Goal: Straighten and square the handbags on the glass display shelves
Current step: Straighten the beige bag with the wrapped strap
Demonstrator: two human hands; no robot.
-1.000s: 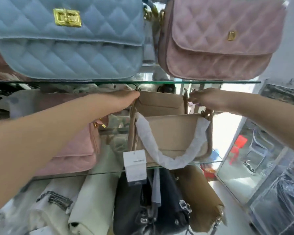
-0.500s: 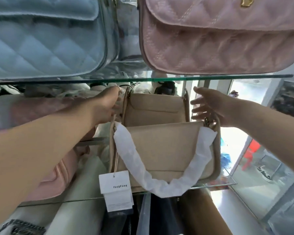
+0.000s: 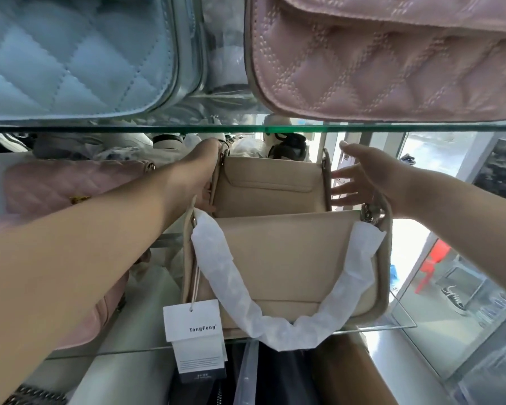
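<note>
Two beige handbags stand one behind the other on the middle glass shelf (image 3: 371,327). The front beige bag (image 3: 289,258) has a strap wrapped in white paper and a hanging white tag (image 3: 195,325). My left hand (image 3: 200,173) is closed on the left end of the rear beige bag (image 3: 270,185), at its strap. My right hand (image 3: 365,176) hovers with fingers spread at that bag's right end, fingertips close to its edge. On the upper glass shelf (image 3: 246,128) rest a blue quilted bag (image 3: 70,54) and a pink quilted bag (image 3: 392,62).
A pink quilted bag (image 3: 59,185) sits left of the beige ones, partly hidden by my left arm. Below the middle shelf lie cream, black and tan bags. A glass wall on the right looks out on a floor with a red stool (image 3: 430,264).
The camera has moved closer and lower, so the upper bags fill the top. My right hand has let go and its fingers have spread open. My left hand stays on the rear bag's left end.
</note>
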